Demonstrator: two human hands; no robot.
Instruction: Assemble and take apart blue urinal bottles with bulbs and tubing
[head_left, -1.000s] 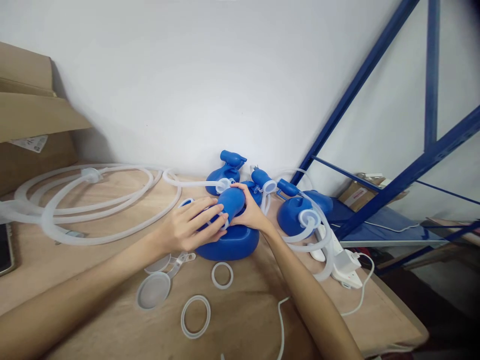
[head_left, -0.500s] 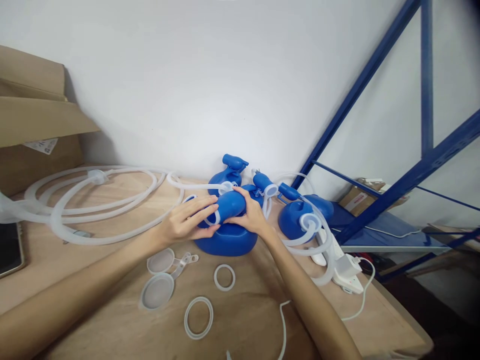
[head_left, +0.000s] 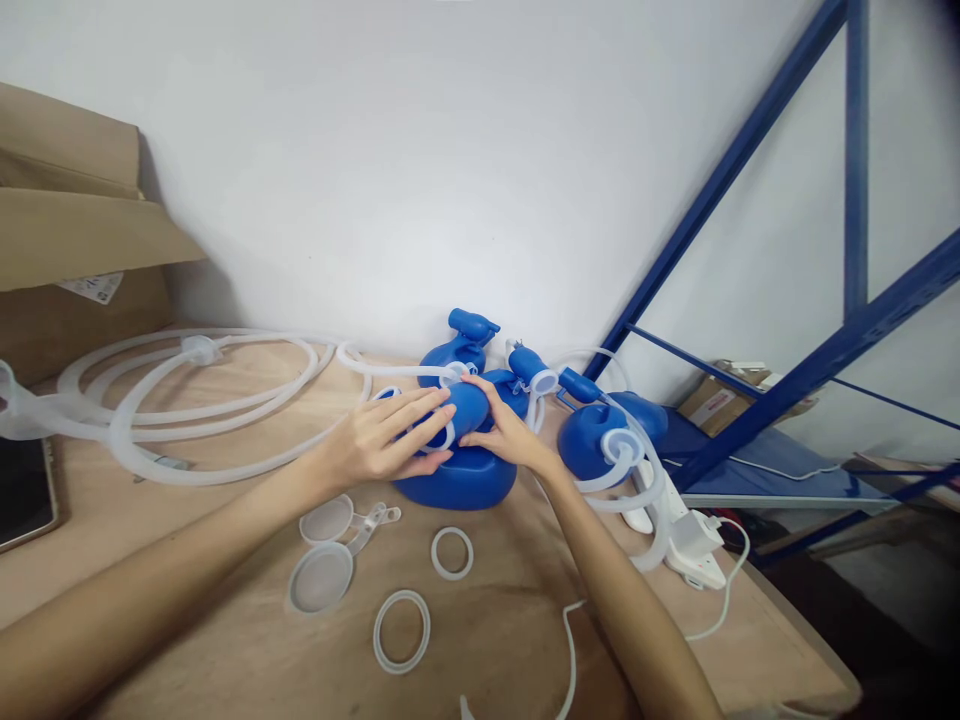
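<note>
A blue plastic bottle [head_left: 457, 487] rests on the wooden table, its wide neck tilted toward the left. My right hand [head_left: 510, 430] grips that neck from the right, thumb and fingers on opposite sides. At the neck's mouth, my left hand [head_left: 397, 432] is closed around the rim, where a white ring [head_left: 448, 434] partly shows. Its fingers hide part of the mouth. In front of the bottle lie a small white ring [head_left: 452, 554], a larger white ring [head_left: 402, 632] and a round translucent cap [head_left: 321, 578] joined by a strap to another round piece [head_left: 327, 520].
More blue bottles [head_left: 585, 440] with translucent hoses stand behind and to the right. A long coiled hose [head_left: 217, 478] covers the left side, near a phone [head_left: 26, 495] and a cardboard box [head_left: 82, 235]. At right are a white power strip [head_left: 694, 560] and a blue metal shelf [head_left: 780, 465].
My left hand has shifted slightly right at the neck's mouth, and more of the white ring shows there. The right hand keeps its grip. The whole view has shifted slightly.
</note>
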